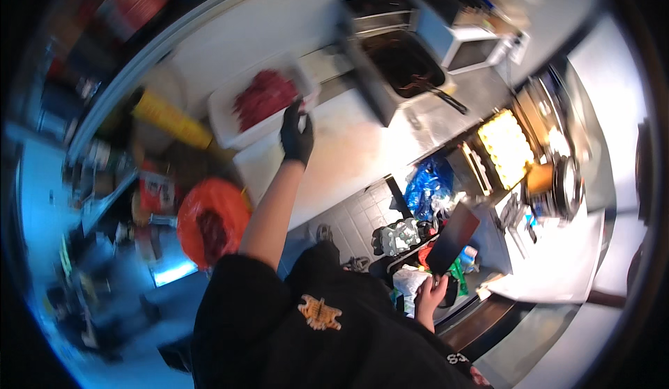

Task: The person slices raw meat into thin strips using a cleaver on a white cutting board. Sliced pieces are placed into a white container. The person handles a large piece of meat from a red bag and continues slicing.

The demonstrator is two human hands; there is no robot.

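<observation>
My left hand wears a black glove and reaches to the near right edge of a white plastic tub. Raw red meat fills much of the tub; blur hides whether my fingers grip its rim. Beneath that hand lies a large white cutting board, faintly stained. Low on my right side, my bare right hand holds a cleaver by its handle, the broad dark blade pointing up and away from the board.
An orange plastic bag with dark meat inside is left of my forearm. Behind the board stands a deep metal pan with a black-handled utensil. Blue plastic bags and a white-topped surface are at right.
</observation>
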